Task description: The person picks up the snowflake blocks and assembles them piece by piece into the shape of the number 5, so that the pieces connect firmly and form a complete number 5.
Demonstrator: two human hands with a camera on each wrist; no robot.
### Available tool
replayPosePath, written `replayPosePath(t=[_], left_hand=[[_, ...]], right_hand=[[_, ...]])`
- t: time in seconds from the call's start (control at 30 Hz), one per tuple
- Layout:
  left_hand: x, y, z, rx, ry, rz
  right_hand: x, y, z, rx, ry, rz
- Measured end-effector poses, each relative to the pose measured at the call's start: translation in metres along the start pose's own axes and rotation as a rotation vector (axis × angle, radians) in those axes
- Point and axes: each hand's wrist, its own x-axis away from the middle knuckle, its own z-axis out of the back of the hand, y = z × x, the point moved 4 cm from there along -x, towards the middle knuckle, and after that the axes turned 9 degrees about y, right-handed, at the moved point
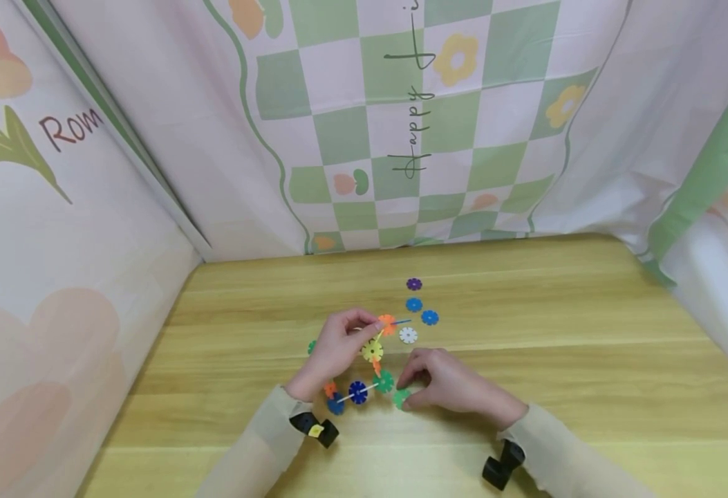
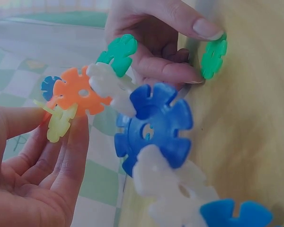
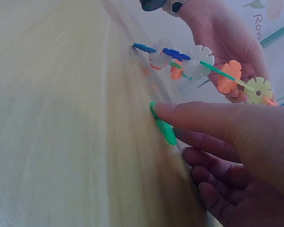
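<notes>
My left hand (image 1: 337, 346) holds up a chain of slotted plastic snowflake discs, pinching it near a yellow disc (image 2: 61, 124) and an orange disc (image 2: 78, 92). Along the chain, white, green and blue discs follow, among them a dark blue disc (image 1: 358, 392) and a green disc (image 1: 384, 381). To the right of the chain, my right hand (image 1: 447, 380) pinches a separate green snowflake disc (image 3: 166, 131) between thumb and finger, close to the tabletop. A small gap lies between that disc and the chain. Fingers of the left hand hide part of the chain in the head view.
Loose discs lie on the wooden table (image 1: 556, 311) beyond the hands: a purple disc (image 1: 414, 284), a blue disc (image 1: 414, 304), another blue disc (image 1: 429, 317) and a white disc (image 1: 408, 335). A checked curtain (image 1: 395, 138) hangs along the table's back edge.
</notes>
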Motion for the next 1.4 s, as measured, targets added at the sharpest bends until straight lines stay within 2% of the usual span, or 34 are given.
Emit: replayPosePath(t=[0.3,0.67,0.97,1.4], left_hand=[[0.0,0.0,0.001,0.008,-0.002,0.007],[0.0,-0.001,0.0,0.024,-0.001,0.012],[0.001,-0.002,0.0,0.018,0.003,0.015],[0.001,-0.001,0.001,0.006,-0.004,0.006]], right_hand=[[0.0,0.0,0.0,0.002,-0.005,-0.017],[0.004,0.004,-0.001,-0.074,0.032,-0.076],[0.003,0.007,0.02,-0.139,0.186,-0.062],[0.001,0.005,0.056,-0.142,0.362,-0.174]])
